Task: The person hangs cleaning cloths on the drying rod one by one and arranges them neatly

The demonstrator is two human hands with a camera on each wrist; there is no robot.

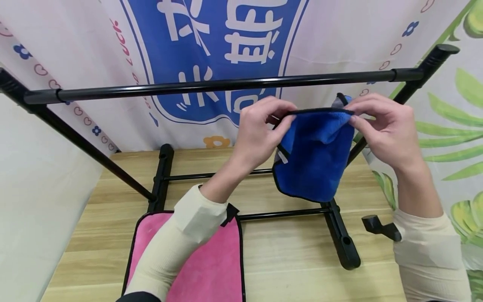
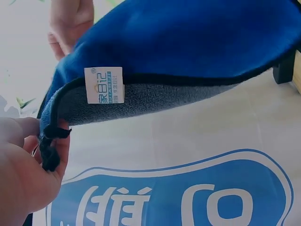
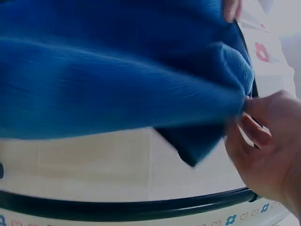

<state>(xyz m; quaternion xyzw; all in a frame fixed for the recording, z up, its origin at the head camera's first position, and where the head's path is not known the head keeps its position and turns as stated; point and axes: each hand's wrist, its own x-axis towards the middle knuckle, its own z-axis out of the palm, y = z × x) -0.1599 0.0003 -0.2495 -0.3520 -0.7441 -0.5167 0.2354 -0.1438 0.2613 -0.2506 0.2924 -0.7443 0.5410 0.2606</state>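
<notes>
Blue cloth (image 1: 315, 157): black-edged, grey underside, white label; held in the air between both grips, hanging below them, just under the black rail (image 1: 226, 85). Left grip (image 1: 260, 132): fingers pinching the cloth's upper left corner. Right grip (image 1: 385, 128): fingers pinching its upper right corner. Pink cloth (image 1: 211, 260): flat on the wooden bench (image 1: 294, 260), below the left grip, under the forearm.

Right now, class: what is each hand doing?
Left hand: pinches the blue cloth at its top edge.
Right hand: pinches the same cloth's other top corner.
</notes>
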